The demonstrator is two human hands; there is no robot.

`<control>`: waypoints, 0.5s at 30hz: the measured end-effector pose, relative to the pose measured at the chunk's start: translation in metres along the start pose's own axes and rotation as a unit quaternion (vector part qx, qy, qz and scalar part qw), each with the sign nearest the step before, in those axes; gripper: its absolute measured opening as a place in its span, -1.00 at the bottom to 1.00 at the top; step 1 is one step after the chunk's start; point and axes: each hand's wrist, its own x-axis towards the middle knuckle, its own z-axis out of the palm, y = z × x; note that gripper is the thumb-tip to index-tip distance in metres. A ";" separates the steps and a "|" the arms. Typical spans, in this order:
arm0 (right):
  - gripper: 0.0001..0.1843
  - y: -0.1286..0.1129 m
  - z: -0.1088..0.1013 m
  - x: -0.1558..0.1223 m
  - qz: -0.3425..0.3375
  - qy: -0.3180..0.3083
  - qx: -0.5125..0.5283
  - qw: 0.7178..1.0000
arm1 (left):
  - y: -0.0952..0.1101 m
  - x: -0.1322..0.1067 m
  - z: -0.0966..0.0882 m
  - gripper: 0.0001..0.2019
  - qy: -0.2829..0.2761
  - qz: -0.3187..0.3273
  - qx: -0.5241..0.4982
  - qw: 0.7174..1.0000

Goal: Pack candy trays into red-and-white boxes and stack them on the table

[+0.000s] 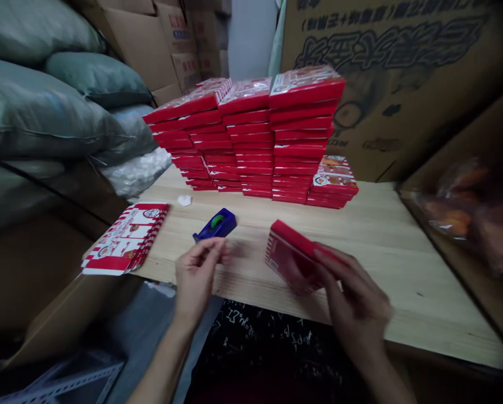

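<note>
On the pale wooden desk sits a blue tape dispenser with a green roll in it, and everything else lies around it. Just in front of the tape dispenser, the left hand is raised with thumb and forefinger together; blur at the tips means I cannot tell whether anything is pinched there. To the right of the tape dispenser and nearer the person, the right hand grips a red box, its fingers clamped on one end, so that the box is tilted over the desk. Left of the tape dispenser lies a pile of red-and-white printed cartons, and a small white piece rests behind it to the left. Further behind the tape dispenser rises a tall stack of red boxes in columns, with a lower stack at its right end. Beyond the desk, to the tape dispenser's far left, bulging sacks are piled up; to its right and behind stands a large brown carton with dark printing.
</note>
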 end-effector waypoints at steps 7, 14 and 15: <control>-0.43 0.008 0.007 -0.004 -0.058 -0.079 -0.010 0.995 | 0.039 -0.035 0.092 -0.25 -0.132 -0.094 -0.179 0.970; -0.43 0.000 -0.002 0.009 -0.054 -0.122 -0.009 0.991 | 0.020 -0.027 0.108 -0.14 -0.140 -0.164 -0.223 0.950; -0.42 0.001 -0.004 0.012 -0.052 -0.146 -0.012 0.988 | 0.018 -0.027 0.108 -0.15 -0.147 -0.171 -0.227 0.947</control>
